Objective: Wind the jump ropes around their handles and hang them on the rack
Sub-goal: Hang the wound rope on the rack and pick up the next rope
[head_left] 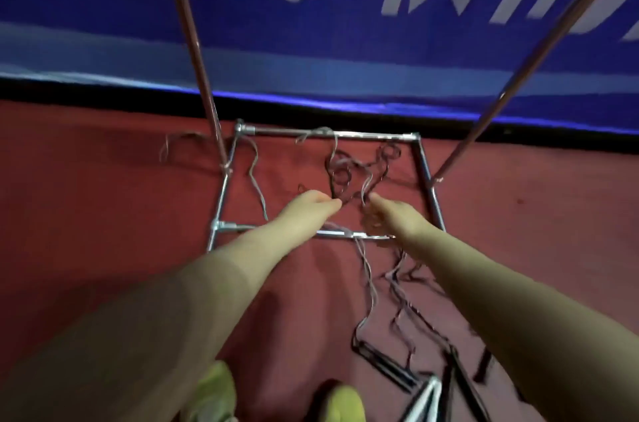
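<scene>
1. Where I look down, a blue banner (311,51) with white lettering backs the red floor (103,207).
2. One metal rack frame (427,176) on the floor; two slanted poles (197,51) rising from it.
3. Tangled jump ropes (349,172) inside the frame; black handles (383,366) nearer my two yellow shoes (214,394).
4. Left hand (311,205) and right hand (390,214), each pinching rope strands.

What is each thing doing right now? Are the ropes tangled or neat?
Ropes: tangled, loose on the floor, not wound.
Handles: lying on the floor.
Rack: standing; one cord draped over its far bar.
Left hand: pinching a rope.
Right hand: gripping a rope.
</scene>
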{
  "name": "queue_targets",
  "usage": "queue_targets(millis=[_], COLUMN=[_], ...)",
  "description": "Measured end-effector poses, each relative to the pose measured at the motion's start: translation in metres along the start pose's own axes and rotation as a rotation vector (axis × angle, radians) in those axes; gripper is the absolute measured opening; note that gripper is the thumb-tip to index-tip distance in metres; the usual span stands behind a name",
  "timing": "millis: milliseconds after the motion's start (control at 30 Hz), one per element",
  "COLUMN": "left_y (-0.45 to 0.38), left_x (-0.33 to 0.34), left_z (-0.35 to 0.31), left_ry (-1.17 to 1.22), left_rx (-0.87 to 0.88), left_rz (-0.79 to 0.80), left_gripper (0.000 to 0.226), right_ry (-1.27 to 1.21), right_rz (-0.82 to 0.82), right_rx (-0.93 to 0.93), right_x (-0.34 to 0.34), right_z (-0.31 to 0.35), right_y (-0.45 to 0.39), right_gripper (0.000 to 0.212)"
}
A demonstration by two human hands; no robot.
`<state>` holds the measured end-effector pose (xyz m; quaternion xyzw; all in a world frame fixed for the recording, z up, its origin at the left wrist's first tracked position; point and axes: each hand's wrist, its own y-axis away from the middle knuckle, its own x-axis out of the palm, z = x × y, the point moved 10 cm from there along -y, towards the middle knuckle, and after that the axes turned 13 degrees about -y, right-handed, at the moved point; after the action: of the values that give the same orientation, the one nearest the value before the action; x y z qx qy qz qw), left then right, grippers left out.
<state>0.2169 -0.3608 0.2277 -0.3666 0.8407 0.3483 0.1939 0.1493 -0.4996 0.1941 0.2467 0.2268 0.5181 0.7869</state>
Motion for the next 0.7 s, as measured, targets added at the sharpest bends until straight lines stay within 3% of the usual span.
queue_targets(millis=[167,267,400,500,600,700], left_y=[-0.004,-0.002,-0.003,-0.009,-0.014,-0.012], left_x=[0.126,0.190,0.232,0.237,0.236,0.225], left_z=[0.127,0.183,0.228,0.243,0.253,0.256], left_ry=[0.087,0.113,0.165,0.201,0.227,0.199], left_rx=[-0.222,-0.296,-0.360,-0.375,-0.403,-0.392], left_rz=[0.201,0.293,0.319,0.305,0.290,0.256], left_gripper=[0.014,0.021,0.016,0.017,0.020,0.023], right_ry=[0.193,0.262,0.273,0.373,0.504,0.382], right_rz=[-0.026,-0.155,-0.318,-0.392,-0.373,-0.318], right_rx=[0.155,0.148,0.209,0.297,0.340,0.360], right_x=[-0.007,-0.021,-0.033,-0.034,-0.022,-0.009], right_z=[-0.165,-0.230,-0.282,-0.299,-0.307,-0.314], right_y=[-0.046,-0.063,-0.085,-0.094,-0.103,-0.106], right_gripper=[0.029,0.031,0.039,0.033,0.027,0.024])
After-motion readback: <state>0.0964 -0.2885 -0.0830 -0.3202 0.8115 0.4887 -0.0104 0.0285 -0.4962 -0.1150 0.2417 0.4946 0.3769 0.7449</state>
